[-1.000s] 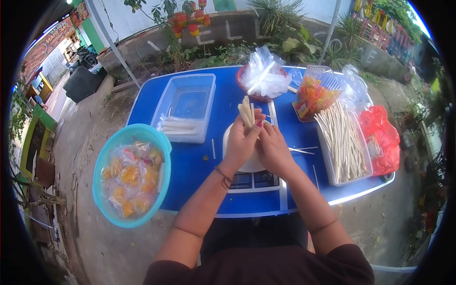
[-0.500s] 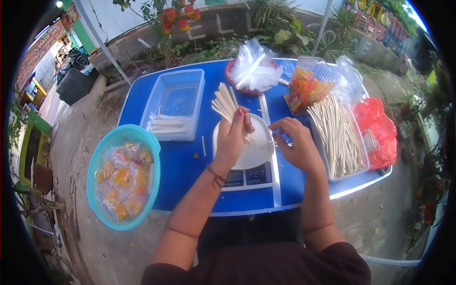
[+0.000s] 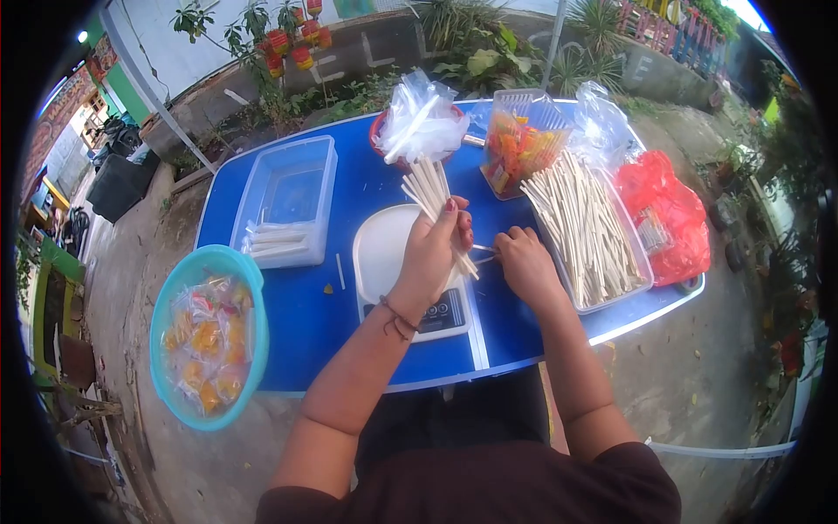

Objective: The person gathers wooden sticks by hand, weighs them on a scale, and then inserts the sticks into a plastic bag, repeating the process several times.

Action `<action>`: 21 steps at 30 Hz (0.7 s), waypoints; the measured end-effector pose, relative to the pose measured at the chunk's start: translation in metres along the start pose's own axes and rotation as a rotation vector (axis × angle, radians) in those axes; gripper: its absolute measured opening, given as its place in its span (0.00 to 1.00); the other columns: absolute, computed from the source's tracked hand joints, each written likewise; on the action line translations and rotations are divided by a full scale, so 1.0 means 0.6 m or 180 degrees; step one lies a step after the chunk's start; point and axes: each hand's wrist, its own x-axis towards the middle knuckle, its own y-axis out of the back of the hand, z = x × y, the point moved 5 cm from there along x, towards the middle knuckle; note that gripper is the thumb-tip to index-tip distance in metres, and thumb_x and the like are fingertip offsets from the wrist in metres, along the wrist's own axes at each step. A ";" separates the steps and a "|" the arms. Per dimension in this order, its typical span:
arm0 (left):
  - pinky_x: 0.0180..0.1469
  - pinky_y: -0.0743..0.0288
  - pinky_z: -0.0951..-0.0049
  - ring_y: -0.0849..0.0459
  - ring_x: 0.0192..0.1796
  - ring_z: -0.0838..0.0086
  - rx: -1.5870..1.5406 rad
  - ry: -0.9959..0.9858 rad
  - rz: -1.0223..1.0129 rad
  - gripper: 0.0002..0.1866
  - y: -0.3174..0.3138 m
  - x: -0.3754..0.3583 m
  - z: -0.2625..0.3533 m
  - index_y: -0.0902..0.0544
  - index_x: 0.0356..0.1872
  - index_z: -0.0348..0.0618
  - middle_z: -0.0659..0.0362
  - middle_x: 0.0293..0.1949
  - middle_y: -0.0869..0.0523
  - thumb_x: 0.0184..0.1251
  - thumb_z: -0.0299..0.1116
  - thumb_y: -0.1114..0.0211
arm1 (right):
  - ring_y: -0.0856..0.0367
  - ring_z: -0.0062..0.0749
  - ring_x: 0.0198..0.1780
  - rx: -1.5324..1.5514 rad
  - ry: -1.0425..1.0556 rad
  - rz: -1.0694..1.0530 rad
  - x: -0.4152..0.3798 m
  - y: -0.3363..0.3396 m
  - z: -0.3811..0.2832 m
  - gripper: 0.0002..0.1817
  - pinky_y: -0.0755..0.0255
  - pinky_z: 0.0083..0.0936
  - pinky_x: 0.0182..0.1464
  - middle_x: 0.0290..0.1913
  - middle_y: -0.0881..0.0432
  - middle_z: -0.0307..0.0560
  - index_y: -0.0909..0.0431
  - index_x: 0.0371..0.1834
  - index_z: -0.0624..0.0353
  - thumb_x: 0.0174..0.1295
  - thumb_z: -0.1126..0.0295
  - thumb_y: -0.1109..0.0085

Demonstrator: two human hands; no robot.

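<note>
My left hand (image 3: 436, 246) is wrapped round a bundle of pale thin sticks (image 3: 429, 189), held tilted above the right part of a white kitchen scale (image 3: 381, 249). The scale's panel with buttons is partly behind my wrist. Low over the blue table, my right hand (image 3: 525, 266) has its fingers curled together beside thin white pieces (image 3: 484, 253); whether it grips one is hidden. Just right of that hand stands a clear plastic box full of the same pale sticks (image 3: 587, 231).
A clear box (image 3: 325, 188) with packed sticks (image 3: 278, 239) is at left, near a turquoise basin (image 3: 157, 349) of bagged snacks. Behind are plastic bags (image 3: 423, 118) in a red basket and a container of orange packets (image 3: 517, 144). A red bag (image 3: 676, 231) lies right.
My right hand has gone down to the table beside the stick box, its fingers now closed. My left hand and the bundle have shifted to the right over the scale. The view has turned slightly.
</note>
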 end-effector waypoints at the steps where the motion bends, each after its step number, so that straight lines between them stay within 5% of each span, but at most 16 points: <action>1: 0.40 0.27 0.76 0.25 0.33 0.79 0.0000 -0.0006 -0.0003 0.11 0.001 -0.002 0.001 0.28 0.49 0.41 0.63 0.33 0.26 0.81 0.39 0.48 | 0.22 0.46 0.47 -0.0057 0.0020 0.0028 -0.002 0.001 -0.001 0.04 0.23 0.35 0.47 0.39 0.21 0.52 0.23 0.35 0.63 0.56 0.77 0.43; 10: 0.42 0.26 0.72 0.25 0.35 0.77 -0.0349 0.0101 0.0272 0.10 0.016 -0.032 0.012 0.27 0.48 0.43 0.62 0.34 0.25 0.81 0.38 0.49 | 0.21 0.49 0.43 -0.0378 -0.0100 0.0195 -0.018 0.004 -0.011 0.04 0.24 0.39 0.43 0.39 0.22 0.54 0.29 0.37 0.62 0.59 0.78 0.48; 14: 0.52 0.23 0.65 0.18 0.52 0.65 -0.0798 0.0571 0.0946 0.09 0.007 -0.067 -0.030 0.27 0.46 0.44 0.54 0.49 0.19 0.82 0.35 0.54 | 0.20 0.57 0.41 0.0794 -0.0628 0.0243 -0.034 0.061 -0.020 0.05 0.26 0.45 0.44 0.39 0.22 0.62 0.32 0.39 0.65 0.61 0.82 0.51; 15: 0.59 0.23 0.60 0.20 0.60 0.58 -0.0793 0.0662 0.0902 0.09 0.004 -0.070 -0.047 0.29 0.48 0.44 0.49 0.56 0.20 0.83 0.35 0.56 | 0.20 0.59 0.41 0.0914 -0.0678 0.0383 -0.038 0.078 -0.022 0.04 0.26 0.46 0.45 0.39 0.22 0.64 0.32 0.39 0.66 0.61 0.82 0.51; 21: 0.64 0.25 0.55 0.21 0.61 0.52 -0.1152 0.1418 0.0272 0.08 -0.087 -0.046 -0.094 0.34 0.53 0.44 0.38 0.60 0.24 0.83 0.34 0.60 | 0.19 0.63 0.44 0.0927 -0.0775 0.1134 -0.050 0.154 0.028 0.07 0.26 0.47 0.46 0.41 0.20 0.67 0.29 0.43 0.70 0.64 0.79 0.48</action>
